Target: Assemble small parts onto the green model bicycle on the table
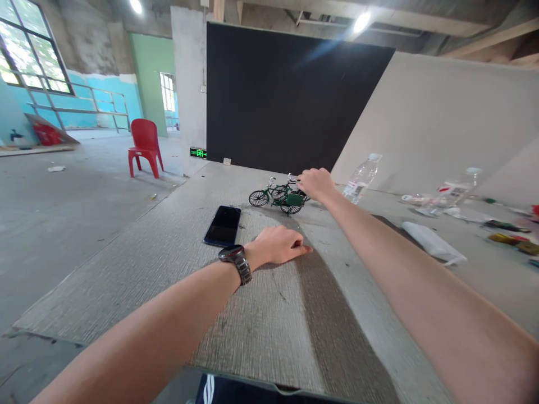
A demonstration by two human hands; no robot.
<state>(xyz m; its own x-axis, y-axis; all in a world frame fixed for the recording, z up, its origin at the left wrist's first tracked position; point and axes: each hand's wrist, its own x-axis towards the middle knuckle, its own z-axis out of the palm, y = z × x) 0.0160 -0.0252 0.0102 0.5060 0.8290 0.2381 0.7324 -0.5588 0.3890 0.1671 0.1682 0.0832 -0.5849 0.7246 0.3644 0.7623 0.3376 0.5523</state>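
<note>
Two small model bicycles stand close together on the table (168, 275). The nearer green model bicycle (290, 200) has black wheels and a green box at its rear. Partly behind it, the second model bicycle (278, 191) shows dark parts and silver handlebars. My right hand (316, 184) is closed at the rear of that second bicycle; its fingertips are mostly hidden. In front of the bicycles my left hand (278, 244) rests on the tabletop, loosely curled, one finger pointing right, with nothing visible in it. A black watch (236, 259) is on the left wrist.
A dark phone (223, 225) lies left of the bicycles. Plastic bottles (362, 178) stand or lean to the right, near a white packet (432, 241) and scattered small items. A black panel (290, 95) rises behind the table; a red chair (145, 147) stands on the floor.
</note>
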